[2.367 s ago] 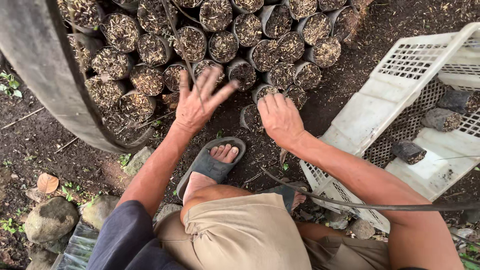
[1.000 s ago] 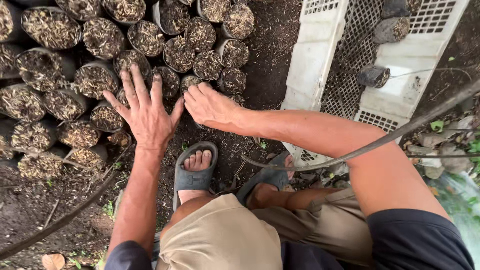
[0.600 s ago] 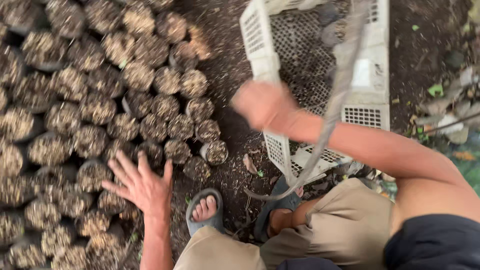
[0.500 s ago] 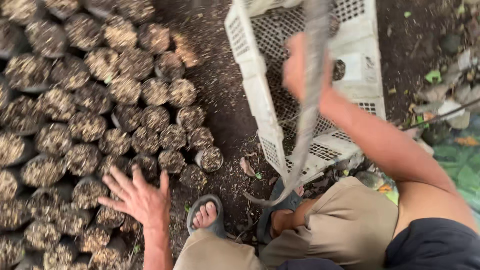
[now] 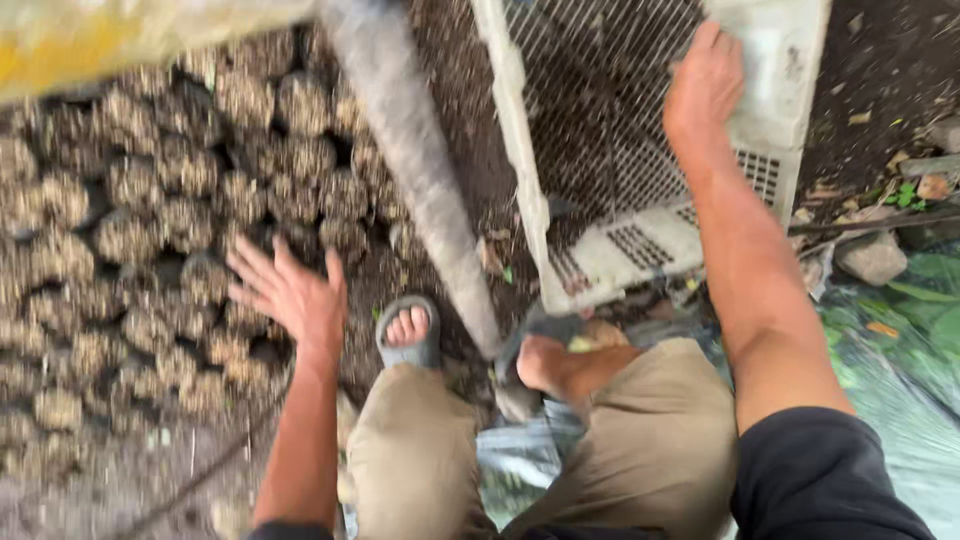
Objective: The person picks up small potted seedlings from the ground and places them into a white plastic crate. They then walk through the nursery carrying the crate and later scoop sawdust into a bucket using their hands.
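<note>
Foreground: bent knees in tan shorts [image 5: 640, 450] and grey sandals [image 5: 408, 345] on dark soil. Left hand [image 5: 290, 295], fingers spread wide, rests on the packed, blurred soil-filled seedling bags [image 5: 150, 230]. Beyond, right hand [image 5: 705, 85] lies flat on the white mesh crate [image 5: 770, 60], apparently gripping nothing; crate top cut off.

Round, dark, soil-filled nursery bags [image 5: 300, 100] stand packed mouth-up in tight rows across the left of the ground, their tops brown and crumbly; my left hand [image 5: 290, 295] spreads open over the row nearest my feet. To the upper right a white plastic mesh crate [image 5: 515, 150], rectangular with slotted walls, sits tilted on the dirt just beside the bags, my right hand [image 5: 705, 85] laid on its far rim.
</note>
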